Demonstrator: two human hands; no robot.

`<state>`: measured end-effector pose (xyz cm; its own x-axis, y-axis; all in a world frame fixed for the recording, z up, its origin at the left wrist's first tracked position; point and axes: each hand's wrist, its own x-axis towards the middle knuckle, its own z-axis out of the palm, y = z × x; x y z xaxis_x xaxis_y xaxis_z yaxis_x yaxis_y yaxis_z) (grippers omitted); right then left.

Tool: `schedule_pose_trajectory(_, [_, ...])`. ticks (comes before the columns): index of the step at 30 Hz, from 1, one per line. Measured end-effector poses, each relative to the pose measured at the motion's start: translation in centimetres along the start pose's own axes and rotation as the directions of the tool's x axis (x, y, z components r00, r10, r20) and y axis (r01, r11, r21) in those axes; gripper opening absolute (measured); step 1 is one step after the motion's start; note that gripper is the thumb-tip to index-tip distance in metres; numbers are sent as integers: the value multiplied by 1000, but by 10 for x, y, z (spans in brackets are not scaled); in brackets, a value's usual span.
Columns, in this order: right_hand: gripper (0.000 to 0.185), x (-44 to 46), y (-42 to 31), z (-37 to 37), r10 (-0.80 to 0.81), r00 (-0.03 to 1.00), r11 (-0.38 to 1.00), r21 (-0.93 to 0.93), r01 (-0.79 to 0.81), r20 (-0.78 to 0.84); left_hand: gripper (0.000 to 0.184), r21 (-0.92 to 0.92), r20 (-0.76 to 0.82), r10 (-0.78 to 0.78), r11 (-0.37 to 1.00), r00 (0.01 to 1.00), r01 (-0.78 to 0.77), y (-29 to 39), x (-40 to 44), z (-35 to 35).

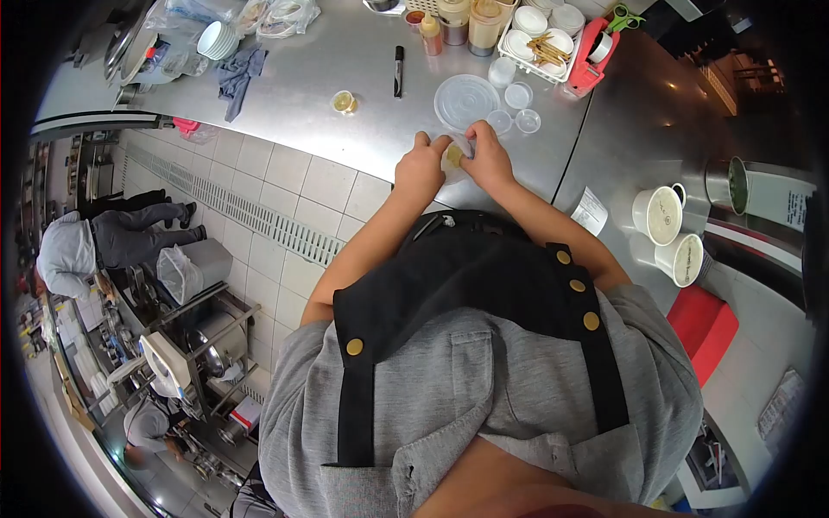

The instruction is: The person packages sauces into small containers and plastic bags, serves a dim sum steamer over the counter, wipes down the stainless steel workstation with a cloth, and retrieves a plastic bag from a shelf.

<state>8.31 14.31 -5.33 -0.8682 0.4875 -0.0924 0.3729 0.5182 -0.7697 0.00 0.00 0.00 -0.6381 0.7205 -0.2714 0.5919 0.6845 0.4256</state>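
Both my hands meet over the steel counter's front edge, around a small clear cup (452,156) with something yellowish in it. My left hand (420,170) has its fingers bent against the cup's left side. From the right, my right hand (490,161) pinches a thin translucent piece (466,145) at the cup's rim. Just beyond them lies a large round translucent lid (466,102), with small clear cups and lids (518,95) to its right. A second small cup with yellowish contents (344,103) stands further left, and a black marker (398,72) lies between.
Sauce bottles (431,34), a white basket (537,57) and a red tape dispenser (591,57) stand at the back. Left are a blue-grey cloth (240,78) and stacked bowls (218,41). White paper tubs (658,216) are at right. Two other people are at lower left.
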Motion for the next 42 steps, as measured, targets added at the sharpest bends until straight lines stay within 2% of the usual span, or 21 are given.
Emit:
schedule_pose_trajectory(2, [52, -3, -7, -3, -77, 997, 997, -7, 77, -13, 57, 88, -4, -49, 995, 999, 49, 8, -2, -5])
schedule_pose_trajectory(6, [52, 2, -14, -12, -15, 998, 1000, -1, 15, 69, 55, 141, 79, -63, 989, 995, 51, 10, 5, -22])
schedule_pose_trajectory(8, [51, 3, -7, -11, -104, 994, 994, 26, 103, 38, 38, 168, -77, 166, 974, 983, -151, -2, 8, -18])
schedule_pose_trajectory(9, [51, 3, -5, -13, -107, 994, 994, 30, 106, 36, 38, 173, -79, 165, 973, 983, -149, -13, 16, -19])
schedule_pose_trajectory(10, [49, 3, -4, -13, -108, 993, 993, 55, 106, 39, 32, -120, -112, 231, 963, 967, -243, -26, 30, -23])
schedule_pose_trajectory(11, [48, 1, -5, -12, -106, 993, 991, 81, 102, 43, 29, -397, -159, 283, 859, 946, -324, -40, 41, -26])
schedule_pose_trajectory(12, [48, -2, -10, -14, -106, 994, 991, 90, 102, 40, 31, -424, -252, 51, 892, 966, -158, -42, 46, -40])
schedule_pose_trajectory(14, [44, -6, -24, -27, -45, 993, 988, 152, 28, 107, 38, -117, -463, -8, 992, 886, -53, -88, 72, -56])
schedule_pose_trajectory(16, [37, -9, -29, -31, -59, 996, 978, 204, 43, 74, 56, 42, -461, -251, 952, 851, 303, -118, 90, -66])
schedule_pose_trajectory(20, [19, -12, -25, -36, -143, 989, 947, 294, 128, 30, 52, 155, -528, -231, 920, 817, 360, -171, 112, -56])
schedule_pose_trajectory(22, [18, -12, -20, -35, -111, 993, 939, 332, 92, 39, 53, 95, -293, -360, 911, 886, 402, -178, 117, -61])
schedule_pose_trajectory(23, [17, -11, -18, -33, -92, 994, 925, 374, 64, 57, 53, 100, -289, -354, 913, 889, 396, -179, 118, -58])
schedule_pose_trajectory(25, [24, -10, -20, -35, -59, 996, 925, 378, 29, 69, 57, 131, -300, -208, 958, 931, 256, -158, 104, -65])
schedule_pose_trajectory(26, [30, -10, -20, -35, -32, 996, 925, 380, -3, 86, 57, 133, -296, -203, 959, 933, 251, -143, 97, -69])
schedule_pose_trajectory(28, [33, -9, -18, -35, -24, 995, 927, 376, -16, 101, 59, 69, -289, 21, 998, 957, -1, -79, 71, -87])
schedule_pose_trajectory(30, [37, -9, -17, -35, -15, 993, 928, 372, -29, 116, 59, 110, -322, 220, 975, 921, -195, -38, 52, -89])
schedule_pose_trajectory(33, [42, -9, -16, -34, -26, 994, 944, 331, -9, 101, 52, 235, -309, 424, 901, 851, -364, 11, 17, -84])
schedule_pose_trajectory(37, [47, -14, -9, -29, -69, 997, 936, 348, 58, 20, 45, 372, -149, 552, 800, 820, -471, 28, 4, -59])
schedule_pose_trajectory(39, [49, -13, -4, -23, -117, 993, 932, 344, 114, -13, 40, 456, -43, 490, 785, 871, -419, 22, 10, -41])
schedule_pose_trajectory(41, [49, -20, -5, -22, -125, 992, 939, 320, 125, -23, 35, 511, -32, 490, 757, 871, -407, 15, 15, -18])
schedule_pose_trajectory(42, [49, -24, 3, -9, -171, 979, 942, 274, 196, -110, 34, 498, -9, 474, 766, 880, -407, 13, 15, -11])
